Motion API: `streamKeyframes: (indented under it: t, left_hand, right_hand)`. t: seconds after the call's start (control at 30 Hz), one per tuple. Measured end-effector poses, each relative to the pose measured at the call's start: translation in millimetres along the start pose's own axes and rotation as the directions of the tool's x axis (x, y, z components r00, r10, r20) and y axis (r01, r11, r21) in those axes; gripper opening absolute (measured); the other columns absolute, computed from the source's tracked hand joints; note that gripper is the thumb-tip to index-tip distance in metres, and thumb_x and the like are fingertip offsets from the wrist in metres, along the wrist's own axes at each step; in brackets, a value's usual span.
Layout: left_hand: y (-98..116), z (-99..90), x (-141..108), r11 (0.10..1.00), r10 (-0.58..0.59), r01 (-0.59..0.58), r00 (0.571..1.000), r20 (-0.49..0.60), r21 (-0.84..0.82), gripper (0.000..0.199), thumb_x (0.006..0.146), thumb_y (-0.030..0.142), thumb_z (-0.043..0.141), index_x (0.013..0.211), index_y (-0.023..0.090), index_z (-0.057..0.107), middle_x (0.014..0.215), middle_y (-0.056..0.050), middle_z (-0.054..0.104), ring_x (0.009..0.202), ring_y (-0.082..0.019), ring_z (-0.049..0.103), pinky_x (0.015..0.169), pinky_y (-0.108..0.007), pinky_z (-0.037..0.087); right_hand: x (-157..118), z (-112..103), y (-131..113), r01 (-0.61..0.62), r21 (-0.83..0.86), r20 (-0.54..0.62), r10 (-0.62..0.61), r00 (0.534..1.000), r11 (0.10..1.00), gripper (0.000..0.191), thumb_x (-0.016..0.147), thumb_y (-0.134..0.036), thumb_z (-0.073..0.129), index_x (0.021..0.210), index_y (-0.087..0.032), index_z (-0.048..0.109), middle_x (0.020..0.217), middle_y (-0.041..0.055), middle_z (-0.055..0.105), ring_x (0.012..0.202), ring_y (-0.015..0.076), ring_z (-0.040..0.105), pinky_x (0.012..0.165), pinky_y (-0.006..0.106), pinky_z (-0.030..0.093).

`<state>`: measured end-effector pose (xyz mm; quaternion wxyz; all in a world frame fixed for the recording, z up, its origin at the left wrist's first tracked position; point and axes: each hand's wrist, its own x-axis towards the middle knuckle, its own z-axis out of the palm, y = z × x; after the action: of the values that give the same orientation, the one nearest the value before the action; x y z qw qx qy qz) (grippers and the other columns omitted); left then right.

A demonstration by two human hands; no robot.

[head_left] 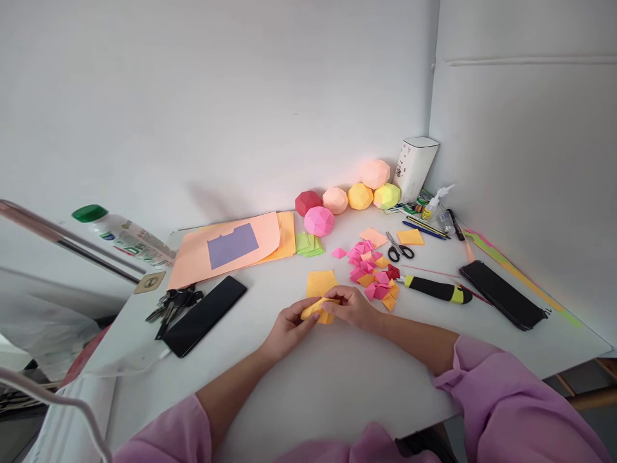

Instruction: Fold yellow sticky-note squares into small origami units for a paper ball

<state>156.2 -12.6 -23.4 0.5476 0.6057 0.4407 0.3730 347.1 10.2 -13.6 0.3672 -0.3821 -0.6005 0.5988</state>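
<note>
Both my hands meet near the middle of the white table, pinching a small folded orange paper (313, 309) between them. My left hand (290, 329) grips its left side with fingers closed. On its right side, the thumb and fingers of my right hand (354, 308) are closed on the same piece. A flat orange sheet (321, 280) lies on the table just behind and partly under the hands. To the right of it is a loose pile of small folded pink, orange and red paper pieces (366, 265). Green paper squares (308, 244) lie behind to the left.
Several faceted paper balls (319, 221) stand by the wall. Scissors (399, 247), a yellow-black cutter (436, 289) and a black case (502, 294) lie right. Left are a phone (205, 316), keys (174, 306), large peach sheets (193, 258) and a green-capped bottle (125, 235).
</note>
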Motion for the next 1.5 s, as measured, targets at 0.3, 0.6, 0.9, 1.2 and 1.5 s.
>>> streamKeyframes:
  t: [0.3, 0.6, 0.9, 1.2, 1.5]
  left_hand:
    - [5.6, 0.8, -1.2, 1.0, 0.02, -0.02, 1.0, 0.013, 0.02, 0.036, 0.083, 0.04, 0.058, 0.111, 0.019, 0.067, 0.076, -0.006, 0.071, 0.088, -0.024, 0.064, 0.068, -0.032, 0.052]
    - [2.8, 0.7, -2.1, 0.999, 0.012, -0.012, 1.0, -0.018, 0.031, 0.038, 0.082, 0.039, 0.059, 0.113, 0.018, 0.066, 0.066, -0.003, 0.067, 0.078, -0.022, 0.064, 0.062, -0.03, 0.05]
    - [2.7, 0.6, -1.6, 0.998, 0.053, -0.052, 0.998, -0.016, 0.034, 0.036, 0.081, 0.042, 0.06, 0.109, 0.021, 0.068, 0.066, -0.004, 0.069, 0.08, -0.024, 0.066, 0.065, -0.033, 0.051]
    - [6.2, 1.3, -1.5, 0.996, 0.075, -0.074, 0.997, -0.022, 0.056, 0.036, 0.08, 0.043, 0.06, 0.106, 0.021, 0.069, 0.066, -0.004, 0.07, 0.079, -0.024, 0.066, 0.064, -0.032, 0.052]
    - [6.4, 0.7, -2.6, 0.995, 0.029, -0.029, 1.0, -0.004, 0.1, 0.04, 0.082, 0.045, 0.057, 0.108, 0.016, 0.068, 0.063, -0.003, 0.068, 0.073, -0.021, 0.065, 0.061, -0.029, 0.05]
  right_hand:
    - [-0.3, -0.6, -1.3, 0.005, -0.016, -0.012, -0.005, 1.0, 1.0, 0.025, 0.075, -0.039, 0.066, 0.077, -0.016, 0.055, 0.069, -0.002, 0.049, 0.061, 0.0094, 0.043, 0.053, 0.022, 0.035]
    - [2.2, -1.1, -1.2, 0.013, 0.047, -0.014, -0.012, 1.0, 0.999, 0.026, 0.074, -0.04, 0.067, 0.082, -0.018, 0.056, 0.075, -0.0004, 0.054, 0.068, 0.0118, 0.051, 0.062, 0.024, 0.042]
    - [2.7, -1.1, 1.0, 0.035, 0.015, -0.02, -0.035, 0.999, 0.999, 0.019, 0.077, -0.035, 0.064, 0.084, -0.017, 0.062, 0.08, 0.0016, 0.059, 0.073, 0.0132, 0.054, 0.066, 0.026, 0.045]
    - [2.7, -1.7, 0.6, 0.029, 0.011, -0.019, -0.028, 0.999, 1.0, 0.02, 0.076, -0.036, 0.065, 0.081, -0.017, 0.062, 0.076, 0.0008, 0.056, 0.069, 0.0126, 0.051, 0.063, 0.026, 0.042]
    - [2.9, -1.7, 0.8, 0.02, 0.022, -0.013, -0.019, 1.0, 1.0, 0.02, 0.075, -0.035, 0.065, 0.08, -0.016, 0.061, 0.073, -0.0004, 0.054, 0.066, 0.0111, 0.049, 0.06, 0.024, 0.04]
